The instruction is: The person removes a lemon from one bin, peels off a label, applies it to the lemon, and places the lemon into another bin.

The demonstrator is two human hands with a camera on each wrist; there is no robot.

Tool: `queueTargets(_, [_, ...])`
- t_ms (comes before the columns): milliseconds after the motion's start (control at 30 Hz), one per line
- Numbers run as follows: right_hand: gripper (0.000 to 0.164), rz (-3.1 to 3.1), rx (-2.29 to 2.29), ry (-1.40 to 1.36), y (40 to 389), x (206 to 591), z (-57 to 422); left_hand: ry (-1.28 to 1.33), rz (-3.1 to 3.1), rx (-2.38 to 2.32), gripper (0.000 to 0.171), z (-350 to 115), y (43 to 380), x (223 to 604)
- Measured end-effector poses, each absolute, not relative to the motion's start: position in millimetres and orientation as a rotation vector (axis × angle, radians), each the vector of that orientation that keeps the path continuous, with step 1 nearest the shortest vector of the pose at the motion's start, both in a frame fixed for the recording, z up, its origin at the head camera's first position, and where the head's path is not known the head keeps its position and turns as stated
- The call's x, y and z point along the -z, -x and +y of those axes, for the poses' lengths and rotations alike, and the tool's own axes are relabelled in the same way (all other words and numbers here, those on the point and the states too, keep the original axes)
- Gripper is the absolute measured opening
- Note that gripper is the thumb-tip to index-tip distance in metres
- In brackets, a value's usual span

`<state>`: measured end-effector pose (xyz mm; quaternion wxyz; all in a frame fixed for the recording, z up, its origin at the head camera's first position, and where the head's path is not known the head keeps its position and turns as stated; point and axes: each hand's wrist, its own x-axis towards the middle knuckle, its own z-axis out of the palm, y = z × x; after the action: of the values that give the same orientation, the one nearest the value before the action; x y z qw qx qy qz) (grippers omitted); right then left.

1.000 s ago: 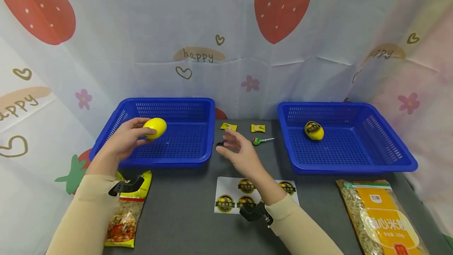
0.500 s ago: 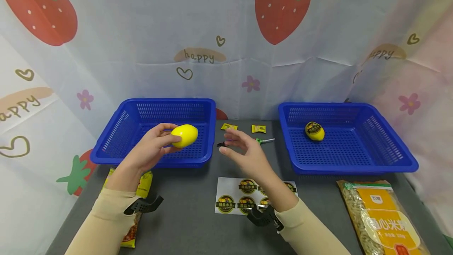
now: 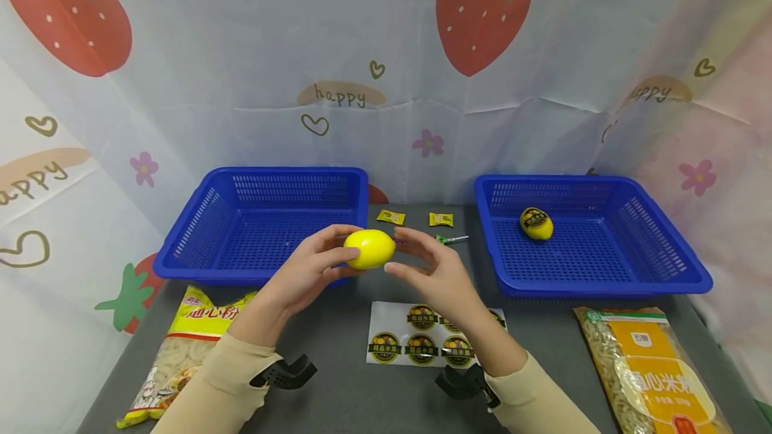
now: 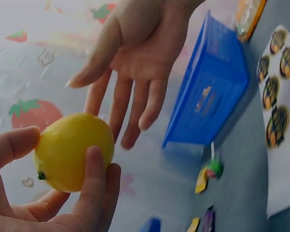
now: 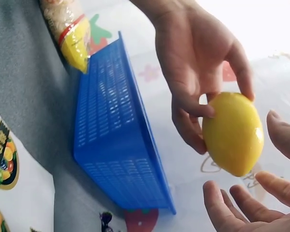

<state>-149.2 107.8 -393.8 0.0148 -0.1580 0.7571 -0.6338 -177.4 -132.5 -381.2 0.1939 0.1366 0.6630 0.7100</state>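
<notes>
A plain yellow lemon [image 3: 370, 249] is held in my left hand [image 3: 304, 270], the thumb on its near side and fingertips around the rest. Its green-tipped stem end shows in the left wrist view, where the lemon [image 4: 63, 154] bears no label. My right hand [image 3: 443, 276] faces its other end, fingers loosely bent; a small gap parts those fingers from the lemon [image 5: 234, 133] in the right wrist view. Below both hands lies a white sheet [image 3: 382, 312] of round black-and-gold fruit stickers. A second lemon [image 3: 538, 225], with such a sticker on it, lies in the right blue basket [image 3: 603, 286].
Another blue basket [image 3: 289, 171] stands at the left with nothing in it. Between the baskets lie yellow-wrapped candies [image 3: 441, 220] and a lollipop [image 3: 454, 240]. A yellow pasta bag [image 3: 189, 347] lies front left, an orange noodle bag [image 3: 657, 374] front right. A printed curtain [image 3: 271, 39] hangs behind.
My left hand has carried the lemon rightward from over the left basket to the middle. My right hand has shifted slightly right and nearer, and the lemon is now beside its fingertips.
</notes>
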Motion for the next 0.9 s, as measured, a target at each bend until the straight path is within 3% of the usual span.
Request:
queueTargets(433, [0.057,2.435,1.937,0.353,145.6,410.5,131.7,-0.402,1.814,-2.016,0.052,-84.6,174.1,403.0])
queueTargets(600, [0.052,2.516,1.910,0.276,149.1,423.2,141.2,-0.405,1.966,-1.973,0.049,-68.5,172.6,414.4])
queueTargets(900, [0.056,2.518,1.919,0.149,158.6,445.7,153.2,-0.364,2.298,-1.786,0.051,-48.2,176.8,438.1])
